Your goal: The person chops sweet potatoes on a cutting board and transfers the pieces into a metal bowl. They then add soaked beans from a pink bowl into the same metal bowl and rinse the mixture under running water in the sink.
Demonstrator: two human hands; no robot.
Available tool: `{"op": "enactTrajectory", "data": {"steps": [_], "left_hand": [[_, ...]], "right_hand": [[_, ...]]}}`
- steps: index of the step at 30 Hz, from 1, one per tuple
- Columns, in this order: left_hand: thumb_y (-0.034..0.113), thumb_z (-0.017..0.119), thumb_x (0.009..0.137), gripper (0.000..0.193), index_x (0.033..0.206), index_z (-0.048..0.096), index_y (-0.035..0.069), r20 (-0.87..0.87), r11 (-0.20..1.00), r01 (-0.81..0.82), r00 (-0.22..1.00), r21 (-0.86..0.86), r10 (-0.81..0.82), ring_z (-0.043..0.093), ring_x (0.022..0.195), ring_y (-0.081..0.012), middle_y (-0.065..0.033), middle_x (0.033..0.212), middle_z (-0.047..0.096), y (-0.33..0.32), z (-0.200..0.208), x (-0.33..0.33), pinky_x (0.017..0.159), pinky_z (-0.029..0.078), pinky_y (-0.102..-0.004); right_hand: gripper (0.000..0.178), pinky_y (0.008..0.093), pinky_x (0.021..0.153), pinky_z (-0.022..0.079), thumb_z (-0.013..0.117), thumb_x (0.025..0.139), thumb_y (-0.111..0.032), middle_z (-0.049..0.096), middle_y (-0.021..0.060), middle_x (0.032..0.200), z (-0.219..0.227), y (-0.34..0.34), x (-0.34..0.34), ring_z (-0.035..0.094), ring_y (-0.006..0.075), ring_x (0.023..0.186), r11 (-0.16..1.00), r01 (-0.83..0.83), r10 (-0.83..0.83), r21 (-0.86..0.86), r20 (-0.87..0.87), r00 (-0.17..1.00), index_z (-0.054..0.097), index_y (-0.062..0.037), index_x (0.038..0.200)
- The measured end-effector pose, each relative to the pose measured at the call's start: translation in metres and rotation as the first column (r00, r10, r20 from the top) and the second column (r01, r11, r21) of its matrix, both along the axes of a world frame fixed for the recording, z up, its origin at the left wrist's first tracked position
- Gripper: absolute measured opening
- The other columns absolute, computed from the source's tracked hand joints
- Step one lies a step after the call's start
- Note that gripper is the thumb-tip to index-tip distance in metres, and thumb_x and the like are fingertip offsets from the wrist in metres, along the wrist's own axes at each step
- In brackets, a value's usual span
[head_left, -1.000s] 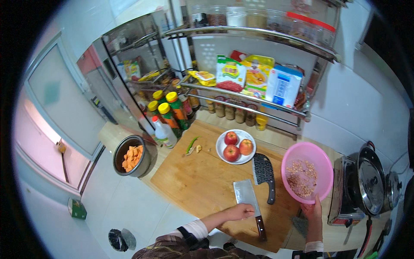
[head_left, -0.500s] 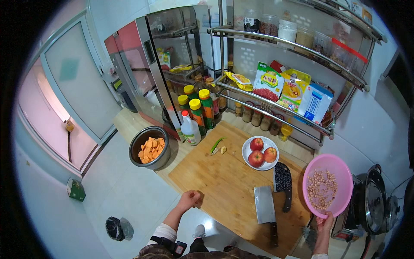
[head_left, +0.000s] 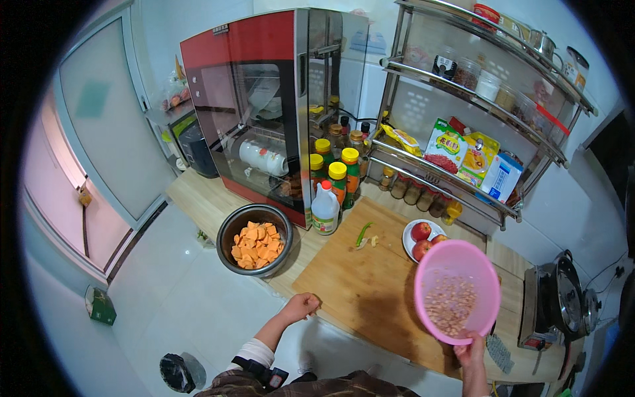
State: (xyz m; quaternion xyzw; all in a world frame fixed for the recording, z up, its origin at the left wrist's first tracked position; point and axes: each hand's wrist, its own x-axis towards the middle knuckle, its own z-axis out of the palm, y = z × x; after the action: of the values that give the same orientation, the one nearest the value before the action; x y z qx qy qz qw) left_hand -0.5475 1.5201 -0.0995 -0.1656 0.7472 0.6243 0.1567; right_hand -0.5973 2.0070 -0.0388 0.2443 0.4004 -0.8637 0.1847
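My right hand grips the near rim of a pink plastic basin. The basin is tilted, and shelled peanuts lie toward its near side. It hangs over the right part of the wooden cutting board and partly hides a white plate of red apples. By the board's near left edge, my left hand has its fingers curled in, with nothing seen in them. A green chili and small pale pieces sit toward the board's far side.
At the left, a dark metal pot holds cut orange chunks. Bottles stand beside a red glass-fronted cabinet. A steel rack carries jars and packets. A stove with a lidded pan is at the right.
My right hand has carried the pink basin left, over the board; the cleavers seen there before are now hidden. The view has turned left. My left hand stays near the board's edge.
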Motion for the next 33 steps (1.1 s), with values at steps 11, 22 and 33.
{"op": "enactTrajectory", "data": {"steps": [11,22,33], "left_hand": [[0.027,0.049,0.089,0.023,0.094,0.055,0.005,-0.007,0.995,0.104,0.995,0.004,-0.104,0.055,0.066,-0.0097,-0.0022,0.084,0.060,-0.069,0.016,0.027,0.052,0.046,-0.0245],[0.033,0.046,0.090,0.033,0.089,0.057,0.002,-0.096,0.992,-0.007,0.995,-0.123,-0.005,0.055,0.063,-0.0103,-0.0030,0.076,0.060,-0.075,0.018,0.005,0.054,0.046,-0.0243],[0.029,0.053,0.087,0.030,0.078,0.057,0.000,-0.029,1.000,0.025,0.999,0.011,-0.025,0.056,0.061,-0.0123,-0.0061,0.069,0.060,-0.077,0.041,-0.013,0.056,0.046,-0.0264]], "right_hand": [[0.030,0.0317,0.042,0.048,0.048,0.071,-0.012,0.054,0.0106,0.073,-0.024,-0.194,0.029,0.055,0.0223,0.055,0.960,-0.195,0.189,0.199,0.049,0.981,0.047,0.0013,0.098],[0.029,0.0358,0.050,0.055,0.049,0.075,-0.009,0.061,0.0147,0.079,-0.050,-0.233,-0.035,0.062,0.0265,0.059,0.860,-0.455,0.450,0.229,0.076,0.890,0.049,0.0043,0.100],[0.046,0.0422,0.086,0.041,0.059,0.079,-0.023,0.048,0.0225,0.108,-0.013,-0.254,-0.101,0.050,0.0368,0.100,-0.109,0.392,0.906,0.913,-0.071,0.417,0.042,-0.0015,0.115]]}}
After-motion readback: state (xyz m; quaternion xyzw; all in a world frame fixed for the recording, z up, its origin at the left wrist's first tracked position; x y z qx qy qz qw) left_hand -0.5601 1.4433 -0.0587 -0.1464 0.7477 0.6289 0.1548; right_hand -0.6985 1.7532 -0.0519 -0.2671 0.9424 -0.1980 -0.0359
